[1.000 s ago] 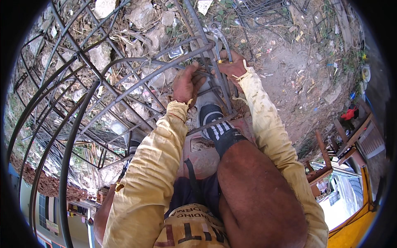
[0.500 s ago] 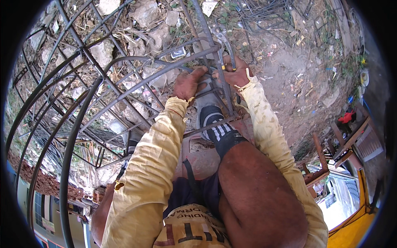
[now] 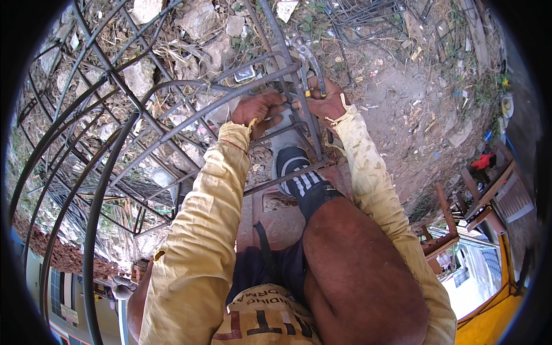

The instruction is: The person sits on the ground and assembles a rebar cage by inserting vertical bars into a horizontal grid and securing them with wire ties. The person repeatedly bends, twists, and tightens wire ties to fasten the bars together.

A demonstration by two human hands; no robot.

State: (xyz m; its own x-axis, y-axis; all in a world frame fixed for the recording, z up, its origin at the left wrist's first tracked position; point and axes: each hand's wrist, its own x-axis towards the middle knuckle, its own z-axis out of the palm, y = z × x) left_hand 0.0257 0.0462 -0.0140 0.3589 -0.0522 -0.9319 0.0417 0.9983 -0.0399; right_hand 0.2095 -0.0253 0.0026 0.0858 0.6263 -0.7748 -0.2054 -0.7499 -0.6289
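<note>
A steel rebar cage (image 3: pixel 190 123) of long bars and bent stirrups spreads across the left and reaches the bars between my hands. My left hand (image 3: pixel 259 109) is closed, its fingertips pinched beside an upright bar; whatever they hold is too small to make out. Just right of that bar (image 3: pixel 308 112), my right hand (image 3: pixel 326 106) is wrapped round a pair of metal pincers (image 3: pixel 315 62), with yellow marks on the handles and the head pointing away from me. Its fingertips reach the bar and are partly hidden by it. Under my hands is my grey shoe (image 3: pixel 286 135).
Rubble stones (image 3: pixel 198 20) and dry grass lie beneath the cage. More bent steel rods (image 3: pixel 368 23) rest at the far right. Dirt with scattered litter (image 3: pixel 414 109) stretches to the right, toward wooden furniture (image 3: pixel 494 192). Long curved bars (image 3: pixel 98 230) pass close on my left.
My left hand has shifted slightly left and turned, with its fingers curled tighter. My right hand with the pincers has stayed almost in place.
</note>
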